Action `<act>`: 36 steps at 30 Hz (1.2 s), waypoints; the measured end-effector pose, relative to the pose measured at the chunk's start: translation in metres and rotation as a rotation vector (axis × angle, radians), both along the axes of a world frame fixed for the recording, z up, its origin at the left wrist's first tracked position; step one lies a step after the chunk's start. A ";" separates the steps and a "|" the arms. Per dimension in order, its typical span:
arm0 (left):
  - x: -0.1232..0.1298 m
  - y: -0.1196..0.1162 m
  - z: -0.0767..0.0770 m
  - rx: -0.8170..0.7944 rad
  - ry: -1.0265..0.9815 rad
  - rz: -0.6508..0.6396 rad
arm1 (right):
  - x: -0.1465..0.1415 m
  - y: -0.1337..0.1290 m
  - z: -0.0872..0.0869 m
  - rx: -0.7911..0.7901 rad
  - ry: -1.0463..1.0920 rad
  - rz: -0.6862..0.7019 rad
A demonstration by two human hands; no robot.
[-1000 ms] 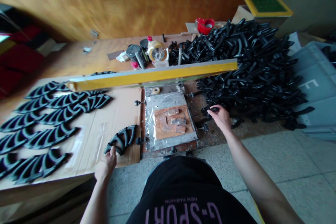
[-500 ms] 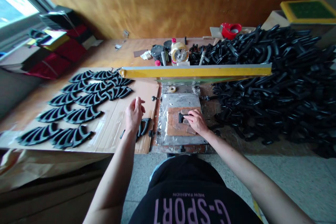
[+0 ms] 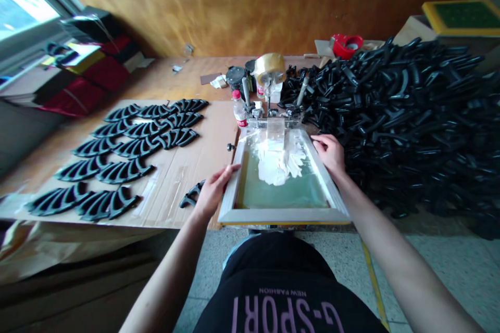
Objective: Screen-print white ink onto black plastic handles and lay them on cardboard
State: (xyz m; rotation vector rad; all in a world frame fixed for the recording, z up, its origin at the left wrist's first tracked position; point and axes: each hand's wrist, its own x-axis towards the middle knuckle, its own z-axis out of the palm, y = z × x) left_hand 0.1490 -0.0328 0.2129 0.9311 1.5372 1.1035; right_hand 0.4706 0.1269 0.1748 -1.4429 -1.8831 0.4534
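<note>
A screen printing frame [image 3: 285, 215] with pale rails lies lowered over the work spot in front of me. White ink [image 3: 278, 169] is smeared on its green mesh [image 3: 273, 197]. A clear squeegee blade [image 3: 276, 135] stands in the ink at the far end. My left hand [image 3: 213, 190] is closed on the frame's left rail, and my right hand [image 3: 331, 155] holds the right rail with bent fingers. Beside my left wrist, a few black curved plastic parts [image 3: 190, 195] lie on the cardboard, partly covered by the hand. The jig under the frame is hidden.
Rows of black curved parts [image 3: 125, 170] cover the cardboard [image 3: 172, 182] at left. A large heap of similar parts [image 3: 410, 130] fills the right side. Behind the frame stand a red-capped bottle [image 3: 239, 109], dark pots [image 3: 235, 77] and a red tape dispenser [image 3: 346, 46].
The raised frame has come down flat over the jig. My right hand has left the black part there and moved to the right rail; my left hand has moved right to the left rail.
</note>
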 end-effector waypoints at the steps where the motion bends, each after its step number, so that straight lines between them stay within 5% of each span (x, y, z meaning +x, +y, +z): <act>1: 0.000 -0.008 -0.015 -0.049 0.014 -0.024 | -0.011 0.004 0.007 0.081 -0.008 0.052; 4: 0.005 -0.019 -0.054 -0.085 0.088 -0.038 | -0.058 0.008 0.021 0.238 -0.158 0.210; 8: 0.010 -0.013 -0.083 -0.094 0.192 -0.007 | -0.101 0.003 0.017 0.084 -0.452 0.394; 13: 0.006 -0.012 -0.093 -0.114 0.200 0.008 | -0.085 -0.038 0.000 0.114 -0.574 0.631; 19: 0.007 -0.014 -0.099 -0.101 0.155 0.047 | -0.057 -0.068 0.009 0.211 -0.551 0.969; 24: 0.007 -0.014 -0.098 -0.095 0.139 0.050 | -0.062 -0.070 -0.004 0.240 -0.491 0.756; 28: 0.009 -0.014 -0.094 -0.098 0.125 0.052 | -0.056 -0.086 -0.015 0.282 -0.491 0.847; 31: 0.010 -0.013 -0.084 -0.103 0.104 0.044 | -0.067 -0.073 -0.001 0.200 -0.431 0.778; 36: 0.007 -0.016 -0.042 -0.022 0.068 0.049 | -0.089 -0.003 0.043 0.133 -0.320 0.403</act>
